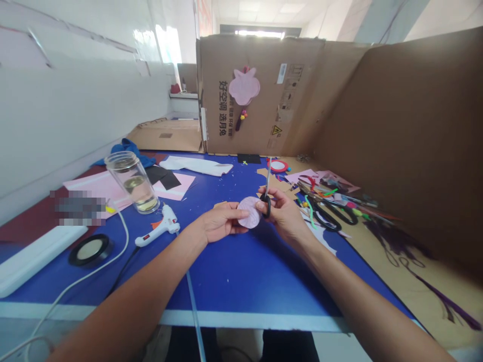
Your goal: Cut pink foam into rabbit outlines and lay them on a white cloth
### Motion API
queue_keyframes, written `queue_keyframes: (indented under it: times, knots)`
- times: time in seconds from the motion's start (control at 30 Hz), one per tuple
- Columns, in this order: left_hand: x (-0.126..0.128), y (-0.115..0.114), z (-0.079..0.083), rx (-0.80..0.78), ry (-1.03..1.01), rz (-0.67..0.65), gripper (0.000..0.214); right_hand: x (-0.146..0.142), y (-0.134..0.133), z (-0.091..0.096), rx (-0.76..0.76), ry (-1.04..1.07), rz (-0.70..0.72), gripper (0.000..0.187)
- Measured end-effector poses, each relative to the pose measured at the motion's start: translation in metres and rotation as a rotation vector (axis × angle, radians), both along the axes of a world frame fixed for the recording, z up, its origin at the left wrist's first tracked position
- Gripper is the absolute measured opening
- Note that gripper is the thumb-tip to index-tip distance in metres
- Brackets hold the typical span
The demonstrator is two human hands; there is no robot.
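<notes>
A small round pink-lilac disc (249,212) with a finely lined surface is pinched between the thumb and fingers of my left hand (221,222). My right hand (281,211) is closed round the black handles of a pair of scissors (268,176), whose blades point up and away from me. The right thumb lies against the disc's right edge, so both hands meet there. Both are held above the blue tabletop (234,276). The undersides of the disc and some fingertips are hidden.
Left are a white glue gun (160,229), a glass jar (134,181) with liquid, black tape (90,250) and a white power strip (41,256). Right lie black-handled scissors (326,218) among craft scraps. Behind stands a cardboard panel (260,136) bearing a pink paper shape (244,88).
</notes>
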State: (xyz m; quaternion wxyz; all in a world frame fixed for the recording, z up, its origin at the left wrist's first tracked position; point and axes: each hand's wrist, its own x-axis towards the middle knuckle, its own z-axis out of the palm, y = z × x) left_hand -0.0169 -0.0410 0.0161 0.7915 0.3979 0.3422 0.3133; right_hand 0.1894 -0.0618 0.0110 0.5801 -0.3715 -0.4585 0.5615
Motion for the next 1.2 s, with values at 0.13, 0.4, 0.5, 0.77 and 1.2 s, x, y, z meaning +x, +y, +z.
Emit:
queue_keyframes:
  times: [0.13,0.4,0.5,0.77,1.2]
  knots:
    - [0.003,0.001,0.001,0.022,-0.054,0.139,0.021,-0.001,0.002,-0.002,-0.012,-0.029,-0.046,0.068]
    - [0.011,-0.003,-0.004,0.026,-0.039,0.141,0.028,0.000,0.005,-0.008,-0.041,-0.022,-0.088,0.067]
    - [0.014,-0.002,-0.008,0.089,-0.051,0.181,0.033,-0.001,0.005,-0.009,-0.037,-0.015,-0.084,0.066]
    - [0.010,0.004,0.000,0.173,-0.185,0.320,0.030,-0.002,0.004,-0.012,-0.043,-0.063,-0.089,0.062]
    - [-0.003,0.011,0.012,0.218,-0.167,0.511,0.026,-0.008,-0.010,-0.007,0.045,-0.316,0.120,0.051]
